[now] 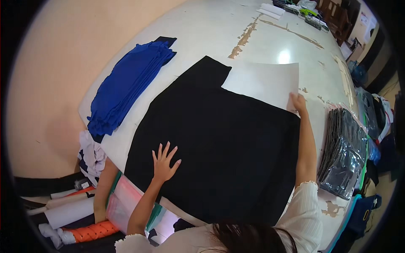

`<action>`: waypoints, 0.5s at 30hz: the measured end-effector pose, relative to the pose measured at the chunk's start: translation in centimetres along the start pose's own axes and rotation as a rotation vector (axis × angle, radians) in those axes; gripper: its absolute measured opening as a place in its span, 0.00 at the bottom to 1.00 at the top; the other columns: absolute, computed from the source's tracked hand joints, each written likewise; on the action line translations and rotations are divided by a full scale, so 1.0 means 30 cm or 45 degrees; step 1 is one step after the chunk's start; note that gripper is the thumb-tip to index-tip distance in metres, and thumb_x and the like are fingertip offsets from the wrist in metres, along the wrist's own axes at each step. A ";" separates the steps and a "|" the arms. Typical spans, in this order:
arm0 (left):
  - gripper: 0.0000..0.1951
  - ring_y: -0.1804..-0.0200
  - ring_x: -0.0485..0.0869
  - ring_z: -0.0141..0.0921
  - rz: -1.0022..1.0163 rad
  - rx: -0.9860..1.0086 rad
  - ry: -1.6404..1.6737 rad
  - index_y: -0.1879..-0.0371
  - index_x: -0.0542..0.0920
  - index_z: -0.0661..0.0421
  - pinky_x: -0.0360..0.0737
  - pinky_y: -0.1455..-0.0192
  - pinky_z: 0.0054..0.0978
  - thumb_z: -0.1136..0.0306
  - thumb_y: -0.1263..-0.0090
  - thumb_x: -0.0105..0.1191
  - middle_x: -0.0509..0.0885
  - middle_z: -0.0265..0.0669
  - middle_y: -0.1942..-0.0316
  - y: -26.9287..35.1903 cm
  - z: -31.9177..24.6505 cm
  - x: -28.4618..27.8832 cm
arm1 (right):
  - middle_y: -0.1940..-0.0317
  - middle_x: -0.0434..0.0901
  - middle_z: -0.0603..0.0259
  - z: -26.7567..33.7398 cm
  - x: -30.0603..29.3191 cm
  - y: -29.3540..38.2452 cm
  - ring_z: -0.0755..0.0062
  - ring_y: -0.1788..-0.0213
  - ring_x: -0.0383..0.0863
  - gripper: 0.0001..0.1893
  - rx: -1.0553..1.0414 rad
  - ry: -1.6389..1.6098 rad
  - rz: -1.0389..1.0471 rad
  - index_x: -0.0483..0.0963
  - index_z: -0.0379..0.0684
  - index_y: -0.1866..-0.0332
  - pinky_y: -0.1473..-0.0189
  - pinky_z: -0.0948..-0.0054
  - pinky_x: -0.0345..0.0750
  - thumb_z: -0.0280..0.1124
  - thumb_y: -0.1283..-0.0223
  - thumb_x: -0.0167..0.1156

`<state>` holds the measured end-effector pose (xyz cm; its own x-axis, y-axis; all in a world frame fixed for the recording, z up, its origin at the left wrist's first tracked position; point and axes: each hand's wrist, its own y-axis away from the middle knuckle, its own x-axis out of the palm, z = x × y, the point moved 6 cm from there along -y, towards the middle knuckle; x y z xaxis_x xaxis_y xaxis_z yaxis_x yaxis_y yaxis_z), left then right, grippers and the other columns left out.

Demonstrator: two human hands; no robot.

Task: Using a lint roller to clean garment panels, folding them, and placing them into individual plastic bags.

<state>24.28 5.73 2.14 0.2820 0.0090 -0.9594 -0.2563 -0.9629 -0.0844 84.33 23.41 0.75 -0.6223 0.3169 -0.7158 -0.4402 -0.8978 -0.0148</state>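
A large black garment (pixel 218 142), shaped like a T-shirt with a short sleeve, lies spread flat before me, its lower end reaching the table's near edge. My left hand (pixel 165 163) rests palm down on its left part, fingers spread and holding nothing. Beyond the garment's right side is a white sheet (pixel 269 80) of paper or thin card. My right hand (pixel 298 101) grips that sheet at its lower right corner, thumb on top. The sheet's lower left edge meets the black cloth; whether it continues underneath I cannot tell.
A stack of blue garments (pixel 129 82) lies along the white table's (pixel 202 31) left edge. Black garments in clear plastic bags (pixel 343 155) are piled at right. Folded white cloth (pixel 272 10) sits at the far end. Fabric rolls (pixel 71 212) are below left. The tabletop is peeling.
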 end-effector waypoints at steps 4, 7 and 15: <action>0.26 0.31 0.49 0.48 -0.003 0.025 0.003 0.39 0.67 0.45 0.40 0.35 0.57 0.53 0.37 0.49 0.55 0.40 0.33 -0.018 -0.011 0.010 | 0.64 0.76 0.42 0.061 -0.182 0.041 0.40 0.61 0.75 0.18 -0.268 0.223 -0.534 0.74 0.36 0.63 0.58 0.54 0.71 0.42 0.41 0.48; 0.26 0.31 0.49 0.48 -0.009 0.021 -0.003 0.39 0.67 0.45 0.40 0.35 0.57 0.53 0.37 0.49 0.56 0.40 0.33 -0.002 0.003 0.013 | 0.66 0.77 0.46 0.199 -0.304 0.130 0.41 0.61 0.75 0.15 -0.343 0.244 -0.745 0.73 0.39 0.61 0.58 0.54 0.70 0.39 0.41 0.47; 0.26 0.31 0.50 0.47 -0.070 0.041 -0.012 0.39 0.66 0.43 0.40 0.35 0.59 0.51 0.37 0.49 0.56 0.39 0.33 0.003 0.030 0.012 | 0.67 0.81 0.51 0.617 -0.645 0.629 0.66 0.66 0.81 0.15 -0.709 0.066 -1.020 0.76 0.37 0.56 0.63 0.72 0.74 0.37 0.37 0.51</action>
<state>23.54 5.88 1.54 0.2881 0.0646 -0.9554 -0.2702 -0.9517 -0.1459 76.09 5.99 27.25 -0.2371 0.8941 -0.3800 -0.3429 -0.4430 -0.8284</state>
